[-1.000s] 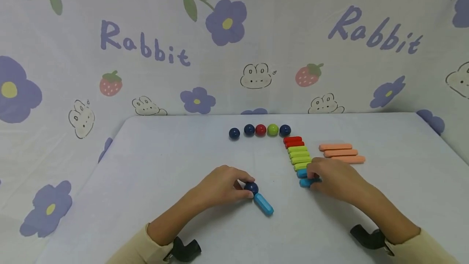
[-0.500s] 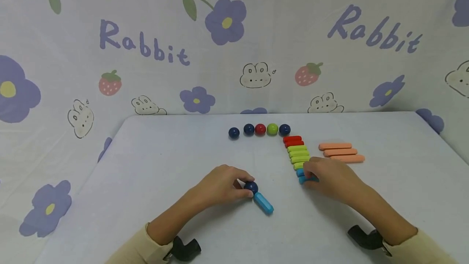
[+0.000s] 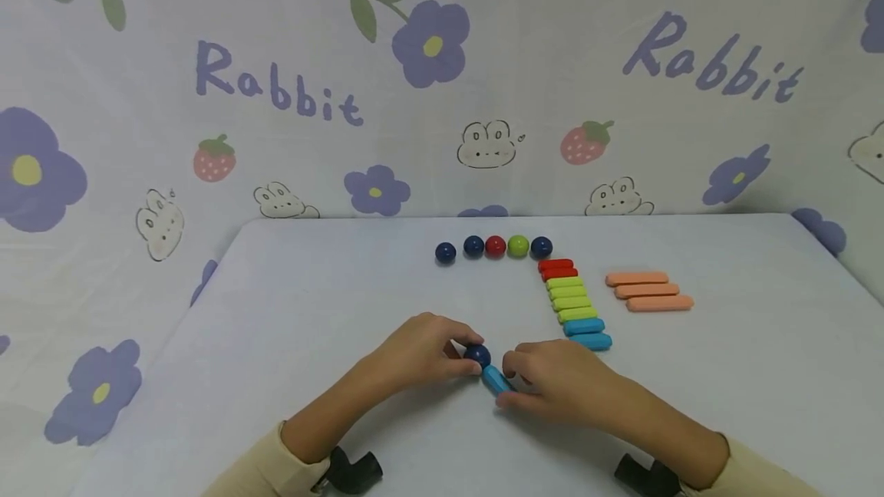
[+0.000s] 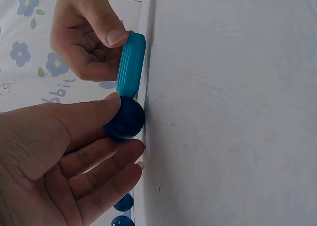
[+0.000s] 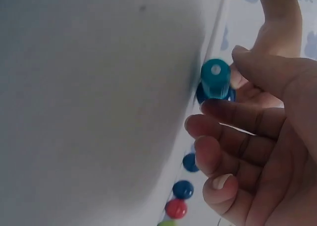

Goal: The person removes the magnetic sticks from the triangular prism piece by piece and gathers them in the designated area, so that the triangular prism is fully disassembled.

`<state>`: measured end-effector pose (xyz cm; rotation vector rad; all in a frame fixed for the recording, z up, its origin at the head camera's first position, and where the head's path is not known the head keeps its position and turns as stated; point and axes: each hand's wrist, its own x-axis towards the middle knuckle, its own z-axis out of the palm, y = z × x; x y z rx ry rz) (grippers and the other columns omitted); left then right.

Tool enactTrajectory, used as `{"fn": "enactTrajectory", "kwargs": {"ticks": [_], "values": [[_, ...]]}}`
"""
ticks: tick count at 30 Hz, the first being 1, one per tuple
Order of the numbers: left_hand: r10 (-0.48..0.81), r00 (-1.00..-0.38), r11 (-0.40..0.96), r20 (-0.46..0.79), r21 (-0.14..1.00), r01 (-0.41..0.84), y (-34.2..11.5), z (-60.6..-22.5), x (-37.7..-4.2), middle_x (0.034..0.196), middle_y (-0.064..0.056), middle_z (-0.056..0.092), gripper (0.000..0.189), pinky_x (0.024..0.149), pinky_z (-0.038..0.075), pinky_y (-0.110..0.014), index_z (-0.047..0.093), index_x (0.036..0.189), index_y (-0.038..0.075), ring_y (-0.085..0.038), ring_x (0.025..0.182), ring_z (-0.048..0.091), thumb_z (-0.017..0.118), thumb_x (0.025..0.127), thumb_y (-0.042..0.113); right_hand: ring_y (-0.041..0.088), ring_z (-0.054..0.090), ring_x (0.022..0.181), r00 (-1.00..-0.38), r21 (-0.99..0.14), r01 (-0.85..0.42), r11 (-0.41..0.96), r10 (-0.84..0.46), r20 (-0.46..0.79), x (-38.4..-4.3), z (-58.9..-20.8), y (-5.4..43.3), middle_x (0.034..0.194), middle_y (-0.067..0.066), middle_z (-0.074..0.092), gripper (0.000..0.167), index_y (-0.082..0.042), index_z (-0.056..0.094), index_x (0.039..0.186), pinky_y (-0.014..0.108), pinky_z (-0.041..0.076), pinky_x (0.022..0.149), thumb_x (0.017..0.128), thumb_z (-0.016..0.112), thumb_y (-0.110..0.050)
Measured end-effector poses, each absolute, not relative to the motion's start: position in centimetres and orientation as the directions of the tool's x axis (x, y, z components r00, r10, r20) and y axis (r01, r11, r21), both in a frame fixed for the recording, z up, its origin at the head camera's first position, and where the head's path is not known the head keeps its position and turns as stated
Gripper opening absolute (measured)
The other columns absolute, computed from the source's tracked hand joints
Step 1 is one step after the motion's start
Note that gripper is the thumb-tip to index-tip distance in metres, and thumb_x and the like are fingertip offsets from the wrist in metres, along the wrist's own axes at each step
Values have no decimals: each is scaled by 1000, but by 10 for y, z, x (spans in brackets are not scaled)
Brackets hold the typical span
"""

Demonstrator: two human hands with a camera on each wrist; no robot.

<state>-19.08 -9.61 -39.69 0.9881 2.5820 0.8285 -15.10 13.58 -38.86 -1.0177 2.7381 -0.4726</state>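
My left hand (image 3: 421,351) pinches a dark blue ball (image 3: 478,357) between thumb and fingers, low over the white table. Against the ball sits one end of a short blue ridged rod (image 4: 131,65), the two in line. My right hand (image 3: 562,382) is at the rod's other end. Its thumb and index finger stand on either side of the rod (image 5: 215,75) in the right wrist view, with a gap at the thumb tip. The other right fingers are loosely bent.
Behind the hands, several balls (image 3: 495,246) in dark blue, red and green stand in a row. From its right end runs a column of red, green and blue rods (image 3: 571,303). Three longer orange rods (image 3: 647,291) lie farther right. A printed cloth (image 3: 290,152) hangs behind the table.
My right hand has left the two blue rods at the column's near end and come left to the rod by the ball. Those two remain in the column. The left hand keeps its pinch.
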Motion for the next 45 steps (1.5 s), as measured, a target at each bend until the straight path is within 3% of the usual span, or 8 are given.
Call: {"fn": "enactTrajectory", "kwargs": {"ticks": [9,17,27,41,45], "values": [[666,-744,626,-49,580,522,-94,-394,-189,114,2,73,37,77,51,-16,72,123,9,1,81,65,79,89,23,7,47,60,-761,-303,-594,745,-642,-89,-151,-386,127,71,-11,52,24,-11,69,95,24,43,55,86,80,-31],[663,-747,629,-44,573,525,-95,-394,-189,113,0,73,36,77,52,-18,73,122,8,0,82,66,78,90,23,3,51,67,-721,-337,-631,698,-689,-77,-151,-385,138,81,-11,59,12,-14,74,95,24,51,65,86,80,-19],[647,-762,645,-36,557,522,-102,-393,-195,109,0,73,34,79,53,-20,72,119,8,-4,88,67,77,89,23,4,52,73,-829,-329,-493,805,-550,-104,-147,-381,177,85,-14,59,16,-19,73,95,29,53,71,83,83,-16],[451,-892,778,-14,496,386,-155,-380,-260,112,-7,71,36,84,55,-35,71,120,4,-18,97,69,78,87,18,12,58,84,-872,-296,-444,846,-484,-73,-153,-375,222,95,-9,64,19,-18,74,95,40,56,79,79,85,-12],[411,-911,783,-18,519,343,-158,-383,-283,114,-9,71,37,85,56,-36,70,121,4,-21,99,69,78,88,16,10,55,78,-881,-289,-432,854,-468,-70,-157,-379,229,89,-10,60,19,-18,74,94,34,55,73,79,85,-12]]}}
